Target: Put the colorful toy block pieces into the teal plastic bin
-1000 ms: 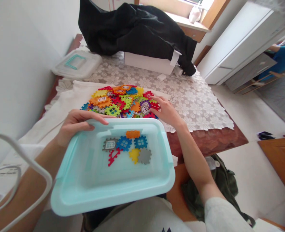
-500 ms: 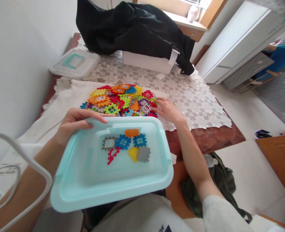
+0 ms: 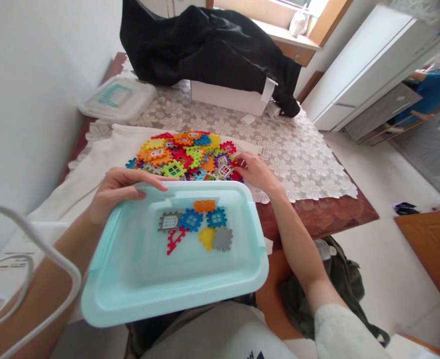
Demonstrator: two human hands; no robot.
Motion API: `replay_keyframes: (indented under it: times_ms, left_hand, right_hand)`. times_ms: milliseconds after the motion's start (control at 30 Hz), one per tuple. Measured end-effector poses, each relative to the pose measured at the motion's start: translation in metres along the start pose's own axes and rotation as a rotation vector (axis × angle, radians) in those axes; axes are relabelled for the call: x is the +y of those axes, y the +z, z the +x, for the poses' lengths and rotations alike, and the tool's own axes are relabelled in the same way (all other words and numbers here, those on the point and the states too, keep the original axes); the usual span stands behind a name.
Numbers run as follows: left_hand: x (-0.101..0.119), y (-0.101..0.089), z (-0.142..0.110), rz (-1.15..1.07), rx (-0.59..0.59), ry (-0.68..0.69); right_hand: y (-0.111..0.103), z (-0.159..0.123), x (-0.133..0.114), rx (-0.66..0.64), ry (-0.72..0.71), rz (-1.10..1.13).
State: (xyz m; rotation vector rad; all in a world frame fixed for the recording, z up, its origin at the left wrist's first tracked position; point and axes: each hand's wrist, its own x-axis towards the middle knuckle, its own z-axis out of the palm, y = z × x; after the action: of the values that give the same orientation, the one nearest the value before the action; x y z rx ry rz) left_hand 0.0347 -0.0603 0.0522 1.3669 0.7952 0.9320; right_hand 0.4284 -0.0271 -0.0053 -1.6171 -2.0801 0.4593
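Note:
My left hand (image 3: 120,192) is shut on the near rim of a pale turquoise plastic tray (image 3: 175,305), with the fingers over its edge. Inside the tray lie several interlocking plastic building pieces (image 3: 192,224), including a grey window piece, blue window pieces, an orange brick and a grey gear-edged square. My right hand (image 3: 255,172) rests at the right edge of a heaped pile of multicoloured interlocking pieces (image 3: 182,157), its fingertips on a red piece (image 3: 236,175). No piece shows held in it.
The pile sits on a white cloth (image 3: 92,174) over a lace tablecloth (image 3: 302,169). Behind stand a white box (image 3: 223,97) under black fabric and a clear lid (image 3: 117,99). A white cable (image 3: 29,239) crosses the lower left. A person in blue (image 3: 431,92) stands at the right.
My right hand has shifted slightly left among the pile's near pieces, and a window piece there has moved a little. The tray stays in my left hand.

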Motion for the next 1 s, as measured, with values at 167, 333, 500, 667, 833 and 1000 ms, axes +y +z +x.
replay_keyframes:
  times_ms: [167,333,500,667,833,1000]
  left_hand:
    - [0.0,-0.001,0.0,0.002,-0.002,-0.001]
    - [-0.001,-0.003,0.0,0.014,-0.012,0.006]
    - [-0.003,-0.003,-0.001,-0.015,-0.032,0.023]
    - [-0.003,-0.003,-0.001,0.004,-0.041,0.026]
    - [-0.002,-0.003,-0.001,-0.009,-0.042,0.032]
    - [-0.003,-0.004,-0.003,0.007,-0.032,0.014]
  right_hand:
    - [-0.001,0.003,-0.004,0.005,-0.008,0.128]
    - [-0.004,0.001,-0.008,-0.071,-0.015,0.213]
    - [-0.006,-0.001,-0.009,-0.182,-0.026,0.252]
    - [-0.005,0.0,-0.007,-0.107,0.022,0.426]
    - [-0.003,-0.001,-0.009,-0.114,0.051,0.518]
    - [0.004,0.0,-0.012,-0.034,0.033,0.552]
